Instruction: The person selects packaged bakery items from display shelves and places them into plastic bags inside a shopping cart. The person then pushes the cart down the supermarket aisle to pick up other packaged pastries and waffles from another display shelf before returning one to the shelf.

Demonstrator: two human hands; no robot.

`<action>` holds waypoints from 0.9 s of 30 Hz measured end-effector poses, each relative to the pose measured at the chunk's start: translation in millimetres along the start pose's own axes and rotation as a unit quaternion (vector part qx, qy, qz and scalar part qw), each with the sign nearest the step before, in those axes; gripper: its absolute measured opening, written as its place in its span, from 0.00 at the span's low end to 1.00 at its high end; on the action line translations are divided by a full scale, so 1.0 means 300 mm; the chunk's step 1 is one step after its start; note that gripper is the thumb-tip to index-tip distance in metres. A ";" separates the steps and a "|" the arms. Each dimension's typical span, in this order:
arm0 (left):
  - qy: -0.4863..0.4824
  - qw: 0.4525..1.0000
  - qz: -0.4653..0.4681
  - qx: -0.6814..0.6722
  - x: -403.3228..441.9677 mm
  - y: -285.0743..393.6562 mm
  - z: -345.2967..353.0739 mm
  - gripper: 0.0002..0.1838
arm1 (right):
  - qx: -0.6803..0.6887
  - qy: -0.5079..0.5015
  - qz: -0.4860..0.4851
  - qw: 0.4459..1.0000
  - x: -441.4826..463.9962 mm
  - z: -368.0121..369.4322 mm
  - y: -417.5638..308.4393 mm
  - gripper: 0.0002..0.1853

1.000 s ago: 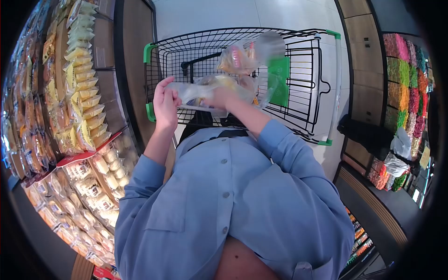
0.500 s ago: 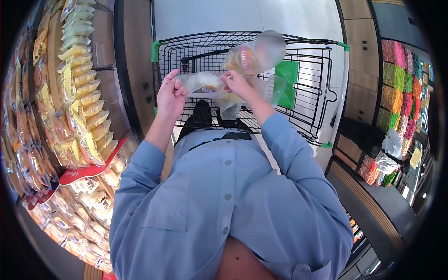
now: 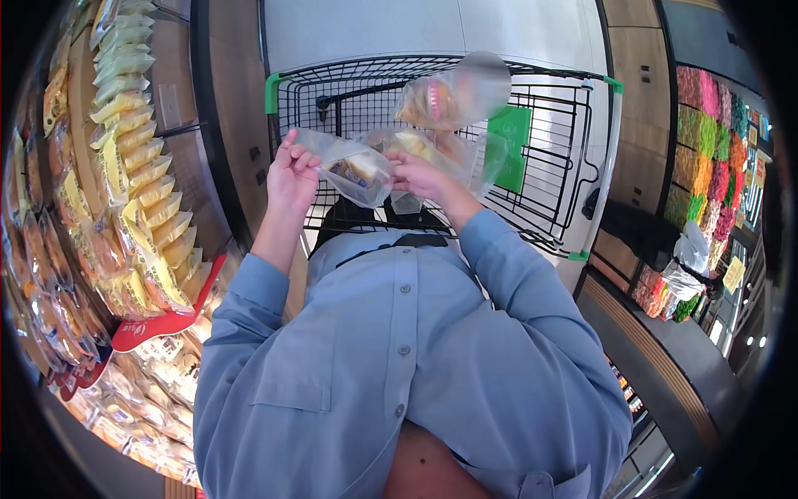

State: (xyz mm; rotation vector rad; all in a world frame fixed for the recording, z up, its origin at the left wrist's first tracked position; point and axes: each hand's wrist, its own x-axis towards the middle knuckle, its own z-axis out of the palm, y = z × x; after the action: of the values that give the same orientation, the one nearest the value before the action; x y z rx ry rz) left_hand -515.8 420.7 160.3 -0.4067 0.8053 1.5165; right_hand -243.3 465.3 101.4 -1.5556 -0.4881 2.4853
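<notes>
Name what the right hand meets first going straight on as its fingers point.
The right hand would likely meet the clear bag just beside it first; exact depth is unclear.

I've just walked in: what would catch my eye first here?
Probably the clear bag between the left hand and right hand, in front of the blue shirt. Next might be the green panel in the wire cart, right of the hands. Yellow packets line the far left, and bright coloured rows stand at the far right.
</notes>
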 end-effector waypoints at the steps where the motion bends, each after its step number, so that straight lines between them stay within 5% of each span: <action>1: 0.006 1.000 0.000 -0.002 0.005 -0.001 -0.008 0.15 | -0.071 0.003 0.020 0.997 0.020 -0.014 0.005 0.12; 7: 0.061 0.982 0.109 0.142 0.066 0.037 -0.022 0.12 | 0.030 0.049 -0.084 0.995 0.104 -0.037 -0.124 0.05; 8: 0.054 0.966 0.148 0.205 0.088 0.048 -0.036 0.11 | -0.060 0.012 -0.057 0.997 0.115 -0.050 -0.155 0.06; 15: 0.145 0.923 0.179 0.308 0.256 0.068 -0.010 0.11 | -0.013 0.039 -0.099 0.994 0.156 0.056 -0.293 0.06; 19: 0.120 0.901 0.200 0.366 0.350 0.082 0.017 0.12 | 0.058 0.046 -0.148 0.986 0.233 0.092 -0.351 0.06; 21: 0.064 0.849 0.291 0.436 0.391 0.093 0.037 0.13 | 0.136 0.049 -0.195 0.970 0.264 0.090 -0.382 0.09; 23: 0.041 0.807 0.278 0.519 0.403 0.113 0.044 0.15 | 0.072 0.023 -0.219 0.973 0.287 0.084 -0.406 0.15; 26: -0.009 0.620 0.352 0.701 0.368 0.069 0.064 0.24 | 0.039 0.043 -0.191 0.980 0.254 0.086 -0.385 0.21; 27: -0.010 0.619 0.353 0.701 0.345 0.052 0.058 0.24 | 0.022 0.058 -0.182 0.981 0.243 0.086 -0.372 0.22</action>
State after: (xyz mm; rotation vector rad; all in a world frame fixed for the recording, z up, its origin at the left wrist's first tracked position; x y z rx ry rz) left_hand -540.5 507.8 105.2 1.2458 1.9763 1.0420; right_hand -301.9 587.4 90.8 -1.4343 -0.6300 2.1054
